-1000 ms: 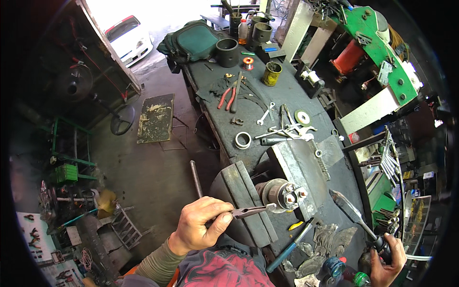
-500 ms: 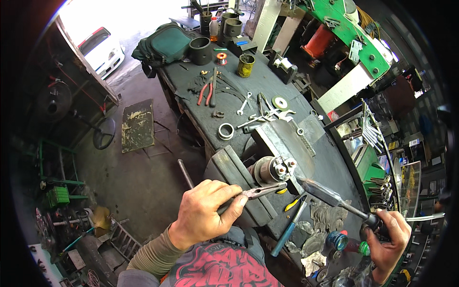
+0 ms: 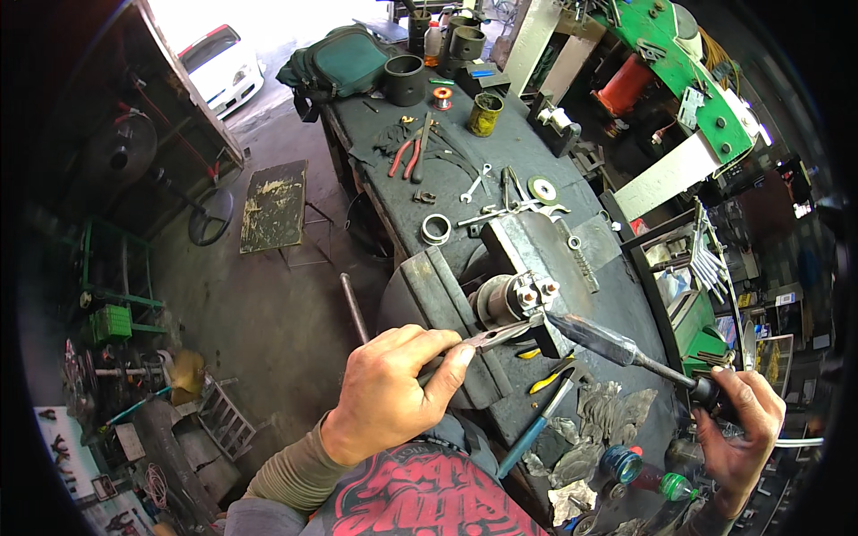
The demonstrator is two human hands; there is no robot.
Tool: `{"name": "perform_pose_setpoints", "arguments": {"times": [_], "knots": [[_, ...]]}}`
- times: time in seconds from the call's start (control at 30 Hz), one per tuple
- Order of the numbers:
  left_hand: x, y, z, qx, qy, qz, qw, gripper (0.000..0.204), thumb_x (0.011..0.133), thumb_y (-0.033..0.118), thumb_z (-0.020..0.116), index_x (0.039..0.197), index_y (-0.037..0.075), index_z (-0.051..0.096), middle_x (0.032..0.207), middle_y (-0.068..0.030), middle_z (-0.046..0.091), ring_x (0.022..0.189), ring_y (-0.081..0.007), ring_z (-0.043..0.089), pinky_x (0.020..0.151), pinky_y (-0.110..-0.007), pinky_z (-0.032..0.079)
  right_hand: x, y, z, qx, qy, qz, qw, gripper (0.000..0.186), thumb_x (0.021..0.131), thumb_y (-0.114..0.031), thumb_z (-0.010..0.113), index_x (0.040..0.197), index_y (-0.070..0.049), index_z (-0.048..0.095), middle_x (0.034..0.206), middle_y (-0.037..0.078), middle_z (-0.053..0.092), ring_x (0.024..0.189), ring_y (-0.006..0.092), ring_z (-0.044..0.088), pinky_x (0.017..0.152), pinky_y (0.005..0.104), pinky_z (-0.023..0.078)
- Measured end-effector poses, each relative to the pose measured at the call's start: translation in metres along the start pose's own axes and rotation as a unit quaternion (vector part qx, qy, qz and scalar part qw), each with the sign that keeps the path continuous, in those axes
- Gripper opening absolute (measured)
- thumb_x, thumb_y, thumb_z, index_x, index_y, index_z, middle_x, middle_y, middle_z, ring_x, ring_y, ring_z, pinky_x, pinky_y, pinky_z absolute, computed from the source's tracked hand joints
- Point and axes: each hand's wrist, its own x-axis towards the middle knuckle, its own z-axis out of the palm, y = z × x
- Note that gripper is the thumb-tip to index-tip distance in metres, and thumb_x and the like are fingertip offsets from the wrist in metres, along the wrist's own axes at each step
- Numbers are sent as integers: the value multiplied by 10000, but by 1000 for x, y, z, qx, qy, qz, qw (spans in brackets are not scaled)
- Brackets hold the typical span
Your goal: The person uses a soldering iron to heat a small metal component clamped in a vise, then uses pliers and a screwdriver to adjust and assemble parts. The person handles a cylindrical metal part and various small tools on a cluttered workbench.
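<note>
Left hand (image 3: 393, 380): palm hides most of the handles of the pliers (image 3: 496, 337). Right hand (image 3: 740, 424) wraps the soldering iron (image 3: 608, 342), covering much of its grip; that forearm is cut by the lower edge. From where I stand, can't tell if the iron's tip touches the cylindrical part (image 3: 494, 301), too small. Vise (image 3: 447, 304) hides 1 end of it. Green frame (image 3: 706, 107): top cut off. White cable (image 3: 798, 442) vanishes into dark rim.

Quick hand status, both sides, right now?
Left hand: closed, holding pliers.
Right hand: closed, holding the soldering iron by its black handle.
</note>
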Motion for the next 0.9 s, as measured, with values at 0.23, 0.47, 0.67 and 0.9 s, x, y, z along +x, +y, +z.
{"name": "perform_pose_setpoints", "arguments": {"times": [0.23, 0.47, 0.67, 0.9], "knots": [[-15, 7, 15, -45, 9, -49, 998, 170, 976, 156, 717, 1005, -12, 718, 768, -121, 641, 625, -245, 597, 593, -357, 479, 3, -1, -4, 12, -33, -8, 999, 501, 646, 3, 800, 1140, 22, 717, 900, 145, 668, 734, 277, 644, 692, 364, 516], [-25, 17, 24, -45, 12, -80, 996, 195, 987, 196, 702, 1023, 5, 682, 833, -142, 658, 702, -315, 646, 641, -413, 506, 9, -3, -11, -80, -21, -101, 991, 508, 659, 2, 780, 1161, 33, 710, 924, 166, 665, 790, 313, 653, 733, 389, 514], [-32, 17, 34, -1, 58, -49, 997, 186, 981, 181, 705, 1029, 3, 681, 831, -134, 641, 681, -303, 629, 632, -402, 499, 15, -11, -20, -112, -29, -160, 980, 594, 660, 61, 752, 1251, 37, 695, 974, 174, 656, 825, 327, 630, 719, 420, 493], [-35, 20, 41, 9, 69, -62, 996, 187, 977, 185, 711, 1022, 8, 672, 823, -131, 634, 672, -296, 626, 619, -403, 493, 17, -10, -24, -126, -37, -178, 975, 598, 670, 65, 754, 1264, 33, 691, 985, 173, 656, 819, 325, 622, 706, 420, 484]]}}
